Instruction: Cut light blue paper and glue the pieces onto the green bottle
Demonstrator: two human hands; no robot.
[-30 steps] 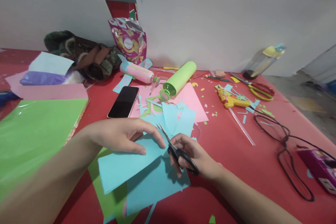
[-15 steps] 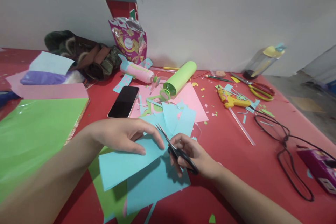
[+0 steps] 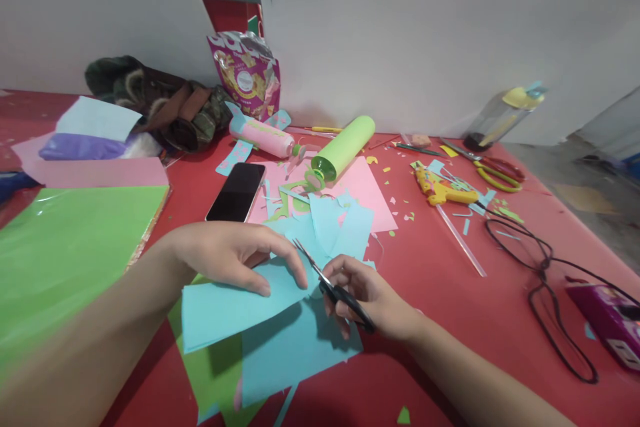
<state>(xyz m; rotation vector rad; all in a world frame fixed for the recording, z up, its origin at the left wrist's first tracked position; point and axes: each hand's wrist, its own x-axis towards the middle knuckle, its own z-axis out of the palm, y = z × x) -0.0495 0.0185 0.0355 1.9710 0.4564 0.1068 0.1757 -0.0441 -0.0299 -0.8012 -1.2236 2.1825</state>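
My left hand (image 3: pixel 233 260) grips a folded sheet of light blue paper (image 3: pixel 220 313), thumb and fingers resting along its top. My right hand (image 3: pixel 367 293) is closed round the black handles of a pair of scissors (image 3: pixel 350 300). Their narrow metal blades, nearly together, point up and left by my left fingertips, at the right end of the folded paper. Whether the blades touch the paper is hard to tell. Beneath lie another blue sheet (image 3: pixel 295 367) and a green sheet (image 3: pixel 210 373); blue cut pieces (image 3: pixel 353 227) lie just beyond my hands.
Beyond the hands are a phone (image 3: pixel 237 190), a green paper-wrapped bottle (image 3: pixel 345 150) and a pink paper-covered bottle (image 3: pixel 263 137). To the right lie a yellow glue gun (image 3: pixel 443 190), its black cord (image 3: pixel 543 260), pliers (image 3: pixel 500 170) and scraps. Green wrapped sheets (image 3: pixel 75 247) cover the left.
My left hand and the folded blue paper have shifted slightly left and up. The scissor tips have moved a little left with their blades close together.
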